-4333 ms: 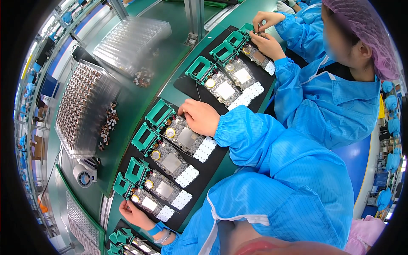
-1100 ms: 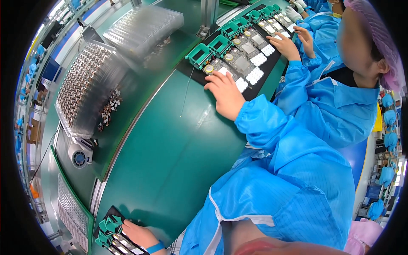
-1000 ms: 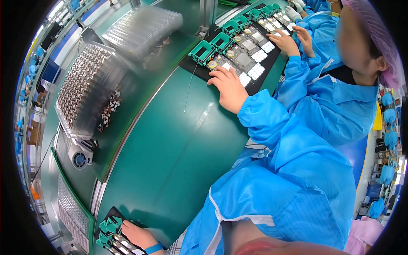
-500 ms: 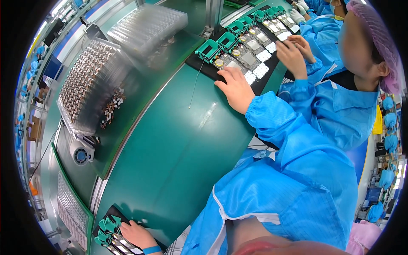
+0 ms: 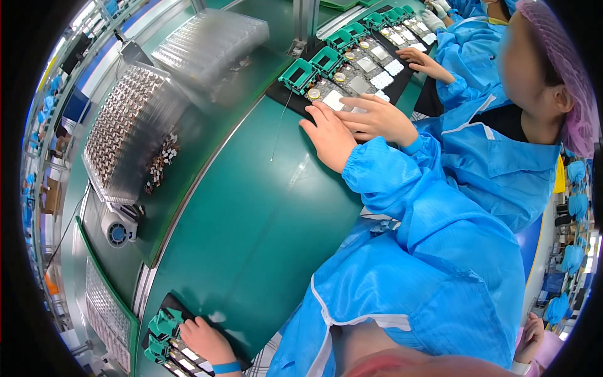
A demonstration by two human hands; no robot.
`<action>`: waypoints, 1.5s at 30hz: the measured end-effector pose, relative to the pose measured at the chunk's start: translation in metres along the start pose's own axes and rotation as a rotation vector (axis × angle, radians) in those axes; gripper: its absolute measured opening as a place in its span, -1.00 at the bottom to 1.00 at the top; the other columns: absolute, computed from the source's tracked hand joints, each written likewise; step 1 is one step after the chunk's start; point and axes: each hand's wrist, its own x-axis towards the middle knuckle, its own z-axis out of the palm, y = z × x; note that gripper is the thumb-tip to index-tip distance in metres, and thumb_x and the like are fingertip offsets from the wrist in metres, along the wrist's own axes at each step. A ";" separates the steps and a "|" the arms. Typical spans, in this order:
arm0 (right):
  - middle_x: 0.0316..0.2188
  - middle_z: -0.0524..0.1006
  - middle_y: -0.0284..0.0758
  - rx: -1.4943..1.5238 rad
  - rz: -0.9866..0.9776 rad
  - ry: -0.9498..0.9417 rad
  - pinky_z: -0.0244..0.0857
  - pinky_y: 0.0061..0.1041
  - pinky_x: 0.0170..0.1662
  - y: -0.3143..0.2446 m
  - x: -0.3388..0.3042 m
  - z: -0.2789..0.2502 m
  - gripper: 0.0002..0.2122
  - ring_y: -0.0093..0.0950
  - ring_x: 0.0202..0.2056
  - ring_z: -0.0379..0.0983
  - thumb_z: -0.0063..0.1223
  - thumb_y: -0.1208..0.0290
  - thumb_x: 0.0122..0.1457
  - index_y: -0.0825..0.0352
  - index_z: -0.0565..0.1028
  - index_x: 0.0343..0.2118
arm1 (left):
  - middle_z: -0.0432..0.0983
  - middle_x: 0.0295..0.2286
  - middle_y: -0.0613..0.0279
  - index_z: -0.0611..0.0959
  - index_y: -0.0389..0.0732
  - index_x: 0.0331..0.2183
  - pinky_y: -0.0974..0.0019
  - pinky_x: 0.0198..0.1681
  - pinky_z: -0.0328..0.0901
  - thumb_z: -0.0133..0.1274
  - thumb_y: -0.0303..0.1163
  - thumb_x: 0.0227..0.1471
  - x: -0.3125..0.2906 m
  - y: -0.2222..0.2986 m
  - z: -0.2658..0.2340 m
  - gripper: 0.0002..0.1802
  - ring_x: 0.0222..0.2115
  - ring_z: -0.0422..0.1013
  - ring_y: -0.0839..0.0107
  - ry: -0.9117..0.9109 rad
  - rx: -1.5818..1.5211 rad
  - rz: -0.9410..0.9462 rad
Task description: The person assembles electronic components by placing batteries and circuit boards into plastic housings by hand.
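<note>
My right hand (image 5: 331,141) rests palm down on the near edge of a black tray (image 5: 281,98), fingers spread and nothing gripped. On this tray sit circuit boards (image 5: 358,85) with white pads, each with a green plastic frame (image 5: 298,75) at its far end. A co-worker's hand (image 5: 382,118) lies beside mine, its fingers partly behind my fingers. At the lower left, my left hand (image 5: 206,342), a blue band on its wrist, lies with fingers extended at a second black tray (image 5: 173,301). Similar green frames (image 5: 164,322) and boards stand there; its fingertips touch the near frame.
A thin wire (image 5: 279,133) hangs over the green work surface (image 5: 251,207). Beyond the metal rail are a clear tray of small parts (image 5: 122,122), stacked clear trays (image 5: 217,38) and a white fan-like device (image 5: 118,231). The co-worker's other hand (image 5: 424,64) is over the boards farther right.
The co-worker's hand has come leftward beside my right hand, while their other hand stays over the farther boards. My hands keep their places on the trays; the whole view has shifted slightly.
</note>
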 end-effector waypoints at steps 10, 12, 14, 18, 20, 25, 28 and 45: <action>-0.06 0.30 -0.23 0.115 0.037 -0.003 0.23 -0.31 -0.03 0.014 0.005 -0.003 -0.63 -0.24 0.04 0.19 -0.04 0.70 -0.19 0.28 0.39 -0.23 | 0.21 -0.56 0.06 0.33 -0.27 -0.63 0.10 -0.33 0.13 -0.09 -0.61 -0.41 0.049 0.091 -0.030 -0.87 -0.45 0.19 0.09 0.196 -0.313 0.235; -0.06 0.30 -0.22 0.129 -0.006 0.044 0.22 -0.31 -0.02 0.018 0.004 -0.003 -0.63 -0.23 0.04 0.19 -0.05 0.71 -0.20 0.28 0.39 -0.24 | 0.21 -0.56 0.06 0.34 -0.27 -0.63 0.11 -0.33 0.13 -0.08 -0.62 -0.41 0.055 0.099 -0.032 -0.87 -0.45 0.19 0.10 0.221 -0.341 0.246; -0.06 0.30 -0.22 0.126 -0.013 0.046 0.21 -0.31 -0.01 0.018 0.003 -0.002 -0.63 -0.23 0.05 0.19 -0.05 0.72 -0.20 0.28 0.39 -0.24 | 0.21 -0.57 0.06 0.34 -0.27 -0.63 0.11 -0.33 0.13 -0.08 -0.62 -0.41 0.056 0.100 -0.032 -0.87 -0.45 0.19 0.10 0.220 -0.348 0.243; -0.05 0.29 -0.21 0.137 -0.012 0.042 0.18 -0.30 0.01 0.014 0.002 -0.004 -0.62 -0.21 0.06 0.18 -0.06 0.72 -0.20 0.28 0.39 -0.23 | 0.16 -0.59 0.09 0.29 -0.25 -0.65 0.13 -0.32 0.16 -0.08 -0.63 -0.37 0.057 0.099 -0.030 -0.86 -0.48 0.18 0.14 0.233 -0.328 0.242; -0.05 0.29 -0.20 0.132 -0.012 0.052 0.18 -0.29 0.02 0.012 0.001 -0.005 -0.62 -0.20 0.05 0.18 -0.06 0.72 -0.21 0.28 0.39 -0.23 | 0.16 -0.60 0.09 0.29 -0.25 -0.66 0.13 -0.33 0.16 -0.08 -0.63 -0.38 0.057 0.098 -0.030 -0.85 -0.49 0.18 0.14 0.235 -0.331 0.240; -0.06 0.29 -0.18 0.094 0.011 0.114 0.17 -0.29 0.02 0.014 -0.004 -0.005 -0.61 -0.19 0.06 0.17 -0.06 0.70 -0.21 0.30 0.36 -0.21 | 0.18 -0.57 0.05 0.32 -0.29 -0.63 0.08 -0.38 0.13 -0.09 -0.63 -0.43 0.060 0.098 -0.028 -0.86 -0.47 0.18 0.08 0.208 -0.362 0.235; -0.06 0.29 -0.17 0.034 0.033 0.136 0.16 -0.29 0.03 0.019 -0.011 -0.011 -0.61 -0.19 0.06 0.17 -0.07 0.69 -0.19 0.32 0.35 -0.19 | 0.17 -0.57 0.04 0.32 -0.30 -0.62 0.08 -0.43 0.12 -0.09 -0.63 -0.43 0.062 0.104 -0.030 -0.86 -0.48 0.17 0.07 0.216 -0.391 0.246; -0.10 0.31 -0.11 -0.071 -0.004 0.080 0.11 -0.21 0.05 -0.017 0.005 -0.002 -0.71 -0.18 -0.02 0.22 -0.08 0.54 -0.10 0.36 0.39 -0.23 | 0.12 -0.59 0.08 0.27 -0.26 -0.63 0.13 -0.48 0.09 -0.11 -0.65 -0.42 0.065 0.097 -0.017 -0.83 -0.52 0.15 0.10 0.250 -0.383 0.217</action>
